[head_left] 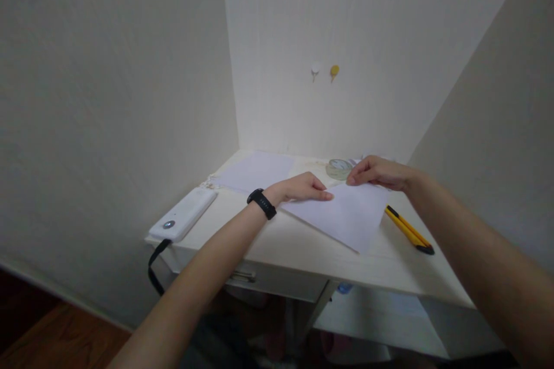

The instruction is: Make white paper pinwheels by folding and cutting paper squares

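Observation:
A white sheet of paper (pixel 346 216) lies at an angle near the middle of the desk, one corner pointing toward me. My left hand (pixel 305 187), with a black watch (pixel 262 203) on its wrist, grips the sheet's far left side, thumb on top. The fingertips beneath are partly hidden. At the far edge, my right hand (pixel 372 172) pinches the same sheet between thumb and fingers. Just right of the paper is a slim yellow-and-black tool (pixel 409 230), perhaps a utility knife.
Another white sheet (pixel 255 170) lies at the back left of the desk (pixel 303 253). A white device (pixel 184 216) with a black strap sits on the left edge. Behind the hands is a round greenish object (pixel 339 169). Two hooks (pixel 334 71) are on the wall; walls enclose three sides.

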{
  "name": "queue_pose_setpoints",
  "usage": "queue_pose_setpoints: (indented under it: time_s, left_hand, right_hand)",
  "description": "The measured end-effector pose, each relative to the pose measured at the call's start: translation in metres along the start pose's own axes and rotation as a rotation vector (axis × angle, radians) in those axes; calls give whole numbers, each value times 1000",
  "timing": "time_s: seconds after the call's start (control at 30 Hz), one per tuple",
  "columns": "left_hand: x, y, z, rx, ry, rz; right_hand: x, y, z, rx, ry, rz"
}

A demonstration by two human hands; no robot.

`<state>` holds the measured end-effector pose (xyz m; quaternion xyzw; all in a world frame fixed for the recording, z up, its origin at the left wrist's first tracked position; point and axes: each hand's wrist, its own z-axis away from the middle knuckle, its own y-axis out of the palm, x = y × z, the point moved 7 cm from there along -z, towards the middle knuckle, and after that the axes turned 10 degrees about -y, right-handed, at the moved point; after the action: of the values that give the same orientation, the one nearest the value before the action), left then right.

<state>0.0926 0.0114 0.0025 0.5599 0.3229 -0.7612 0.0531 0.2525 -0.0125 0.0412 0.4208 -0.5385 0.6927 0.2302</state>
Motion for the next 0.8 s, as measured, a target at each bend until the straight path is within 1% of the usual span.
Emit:
queue_pose_setpoints:
  time_s: [0.1,0.17,0.2,0.23,0.27,0.33,0.37,0.4,0.43,0.47,0.5,0.53,0.6,0.7,0.77,0.8]
  left_hand:
    - [16,-6,5,13,-109,134]
    - [31,-17,10,-23,-182,204]
    - [37,-22,11,-35,-202,244]
    - [43,-27,11,-65,-208,302]
    - [47,-33,10,-102,-196,384]
    - [51,-44,4,-237,-105,605]
    - [51,-48,0,-322,-41,731]
    - [53,-51,-4,-421,18,849]
    - [55,-51,-9,-500,56,937]
    - [57,-49,-14,-569,78,1003]
    - [59,-45,-19,-610,86,1040]
    - [60,-39,-24,-614,82,1054]
    - [61,-27,-31,-568,83,1045]
    - [63,-18,-31,-475,43,956]
    - [64,-20,-28,-427,14,840]
    - [64,-24,-24,-436,11,787]
  right_hand:
    - [-3,-6,-3,10,-28,-9]
    - [-13,-15,0,-5,-16,-43]
    - [-20,-21,1,-38,-8,-65]
    - [-28,-27,3,-95,-4,-92]
    - [-35,-33,4,-181,-22,-137]
    - [-51,-40,4,-425,-47,-250]
    - [-58,-36,2,-524,-68,-347]
    - [-63,-24,-3,-551,-90,-473]
    - [-68,-7,-11,-536,-91,-592]
    - [-70,12,-21,-488,-90,-680]
    - [-73,29,-30,-469,-72,-730]
    - [-75,43,-38,-481,-63,-756]
    - [-77,59,-50,-529,-68,-768]
    - [-85,62,-55,-621,-73,-759]
    - [-91,59,-53,-605,-77,-755]
    - [-94,57,-51,-576,-79,-751]
